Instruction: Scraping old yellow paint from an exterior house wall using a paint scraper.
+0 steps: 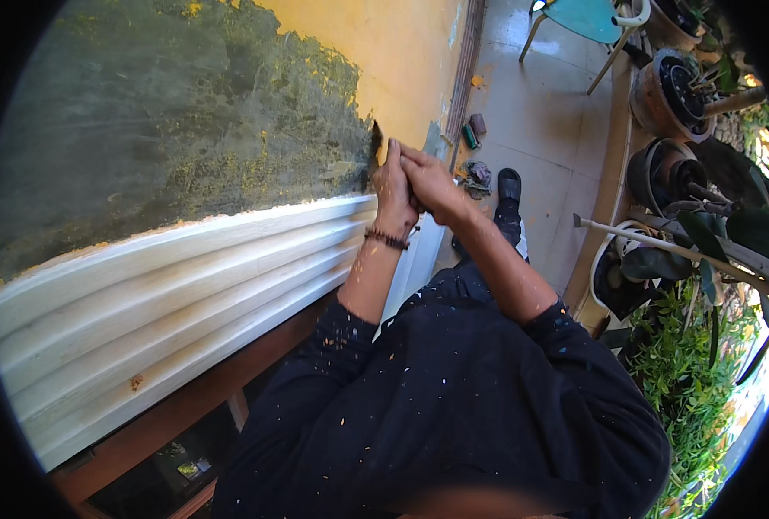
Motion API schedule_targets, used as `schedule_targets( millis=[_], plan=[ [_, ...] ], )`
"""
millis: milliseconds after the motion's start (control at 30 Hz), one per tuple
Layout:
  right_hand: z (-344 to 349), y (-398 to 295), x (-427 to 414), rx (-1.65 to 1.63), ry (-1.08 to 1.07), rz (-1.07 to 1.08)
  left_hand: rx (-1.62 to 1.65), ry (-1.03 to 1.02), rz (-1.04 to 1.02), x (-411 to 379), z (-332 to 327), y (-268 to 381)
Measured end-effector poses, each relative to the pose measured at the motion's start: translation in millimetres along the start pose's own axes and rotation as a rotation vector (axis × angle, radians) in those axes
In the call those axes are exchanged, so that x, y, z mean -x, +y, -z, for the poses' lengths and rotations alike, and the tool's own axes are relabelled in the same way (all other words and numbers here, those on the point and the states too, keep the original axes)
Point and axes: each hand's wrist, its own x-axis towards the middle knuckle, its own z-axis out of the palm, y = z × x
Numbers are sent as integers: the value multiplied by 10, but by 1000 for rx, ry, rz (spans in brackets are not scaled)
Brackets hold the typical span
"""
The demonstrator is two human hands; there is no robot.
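Note:
My left hand [392, 191], with a beaded bracelet at its wrist, and my right hand [433, 181] are pressed together around a scraper. Its thin, dark blade [377, 137] shows above my fingers, close to the wall; the handle is hidden in my grip. The blade is at the ragged border between the dark, bared wall surface [183, 117] and the yellow-orange paint [404, 71]. Just below my left hand runs the white ribbed moulding [183, 266]. Paint flakes speckle my forearms and dark top.
A crumpled rag [478, 176] and small rolls [471, 133] lie on the tiled floor [533, 123] near my sandalled foot [509, 187]. A turquoise chair [582, 19] stands beyond. Potted plants [673, 94] line the ledge at right, with a long pole [669, 250] across them.

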Motion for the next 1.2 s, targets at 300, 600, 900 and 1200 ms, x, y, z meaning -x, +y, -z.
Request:
schedule_targets(
  millis=[300, 600, 900, 1200],
  plan=[
    [-101, 323, 11, 55, 37, 181, 142, -77, -38, 214, 110, -43],
    [-158, 124, 177, 147, -2, 226, 147, -34, -54, 334, 121, -7],
    [-219, -41, 291, 190, 6, 203, 232, -110, -18, 375, 188, 38],
    [-154, 143, 68, 109, -33, 172, 190, -135, -49, 259, 164, 48]
  ],
)
